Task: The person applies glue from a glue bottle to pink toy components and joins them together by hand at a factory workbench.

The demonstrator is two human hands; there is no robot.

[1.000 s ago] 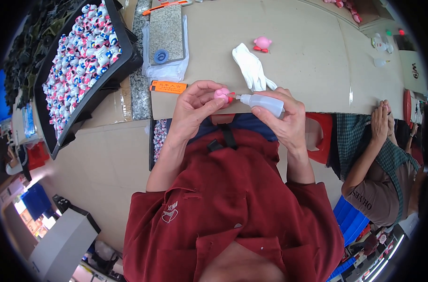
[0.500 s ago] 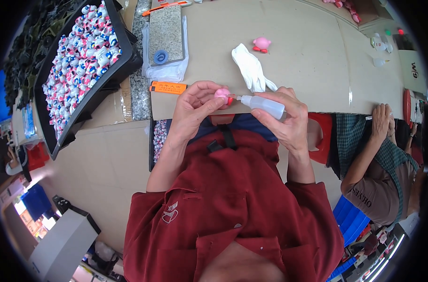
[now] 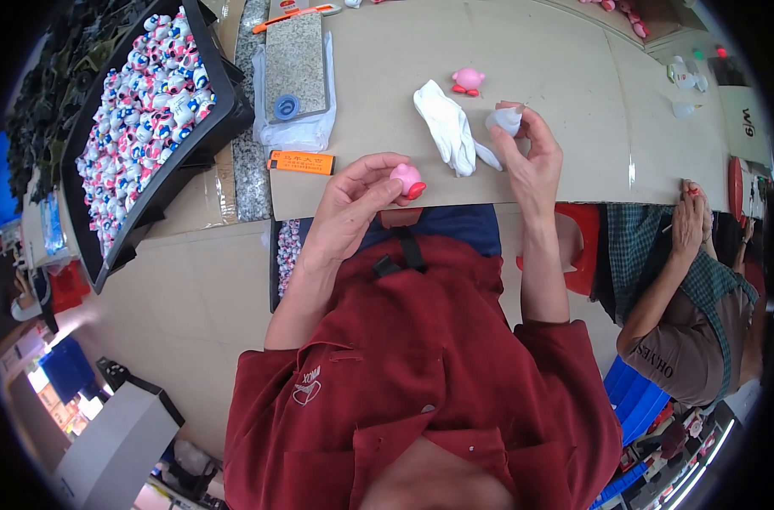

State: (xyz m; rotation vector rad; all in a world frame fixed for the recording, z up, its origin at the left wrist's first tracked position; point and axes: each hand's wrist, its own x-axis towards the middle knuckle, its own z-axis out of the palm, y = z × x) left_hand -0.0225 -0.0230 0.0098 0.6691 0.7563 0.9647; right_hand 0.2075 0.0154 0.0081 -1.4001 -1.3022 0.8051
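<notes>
I judge this the bottle [image 3: 503, 121] set-down step
Left fingers [image 3: 380, 198] pinch the pink figurine [image 3: 405, 176], right fingers [image 3: 537, 127] the bottle; next needs gentle release.

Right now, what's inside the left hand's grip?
The left hand holds a pink figure: rounded pink body and a red part at lower right show. Thumb and fingers cover its left side; what's there can't be seen.

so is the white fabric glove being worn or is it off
Off: the white fabric glove lies on the flat tan tabletop; the left hand and right hand are bare.
</notes>
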